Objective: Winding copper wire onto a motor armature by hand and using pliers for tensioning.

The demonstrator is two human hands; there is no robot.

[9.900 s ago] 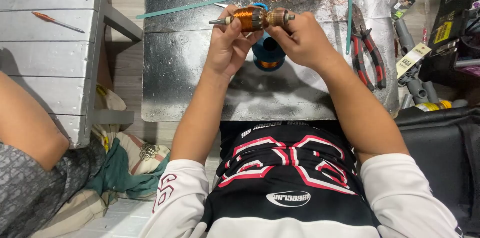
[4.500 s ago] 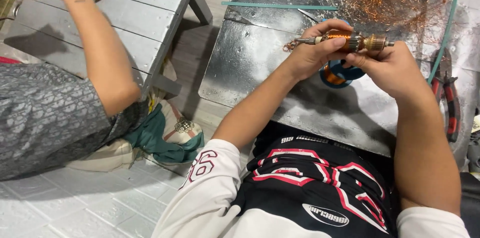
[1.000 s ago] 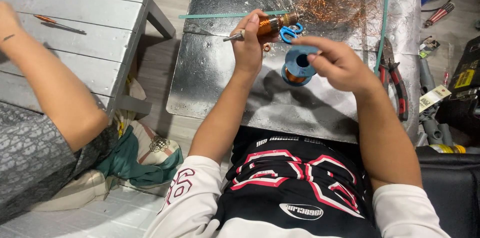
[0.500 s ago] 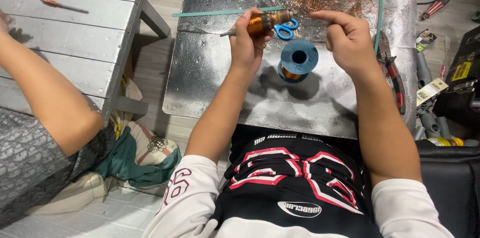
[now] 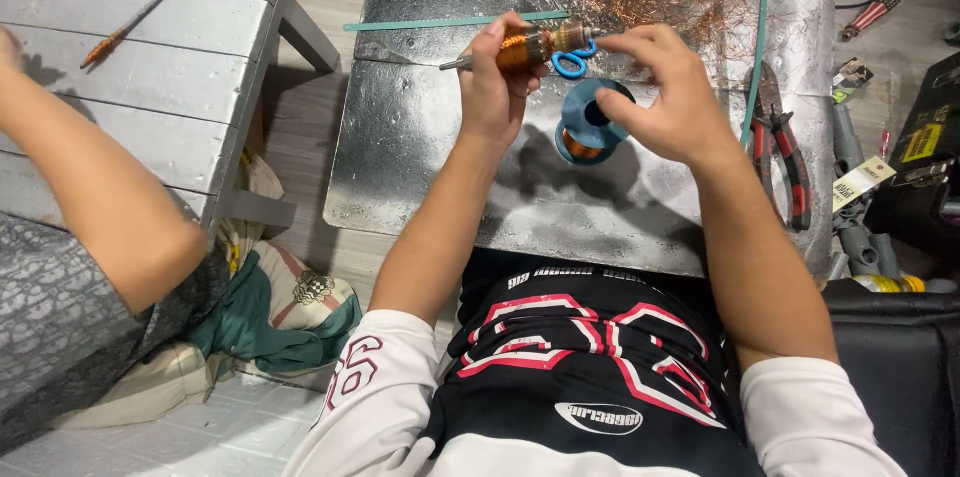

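Gripping the copper-wound armature (image 5: 533, 43) above the metal worktop (image 5: 420, 167), the left hand (image 5: 493, 92) steadies it; the right hand (image 5: 668, 97), fingers pinched, seemingly on fine wire, hovers by the blue spool (image 5: 585, 127). Winding looks underway; the next turn needs steady tension.

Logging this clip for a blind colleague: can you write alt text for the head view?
The left hand grips a copper-wound armature over a metal sheet, while the right hand reaches toward its end, above a blue wire spool. Pliers lie to the right; another person's arm rests at a grey table on the left.
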